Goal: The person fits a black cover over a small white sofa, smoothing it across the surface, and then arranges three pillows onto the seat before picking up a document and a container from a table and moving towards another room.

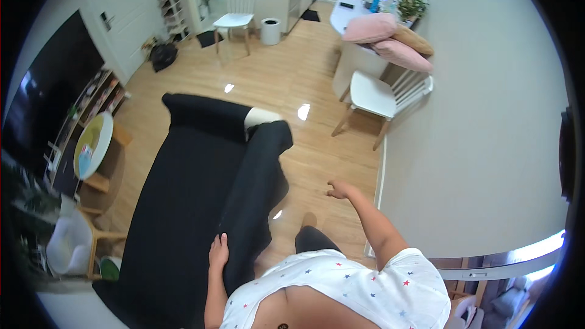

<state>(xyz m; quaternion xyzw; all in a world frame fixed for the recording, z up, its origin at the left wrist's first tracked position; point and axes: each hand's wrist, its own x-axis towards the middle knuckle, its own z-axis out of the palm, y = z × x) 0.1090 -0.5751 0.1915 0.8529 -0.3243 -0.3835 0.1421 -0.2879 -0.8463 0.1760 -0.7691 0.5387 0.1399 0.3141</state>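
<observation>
A black fabric cover (183, 178) is draped over a sofa in front of me and to my left. At the sofa's far right corner a cream part of the armrest (263, 117) shows. My left hand (219, 251) rests at the inner side of the covered backrest (247, 192), its fingers extended and holding nothing that I can see. Out over the floor to the right of the sofa is my right hand (339, 189), with its fingers apart and nothing in it.
A white chair (372, 93) stands by the right wall, near a white table (340, 18) with pink cushions (370, 27) at its edge. Another white chair (233, 19) and a bin (270, 32) are farther off. An oval table (106, 141) and an armchair (68, 242) lie left.
</observation>
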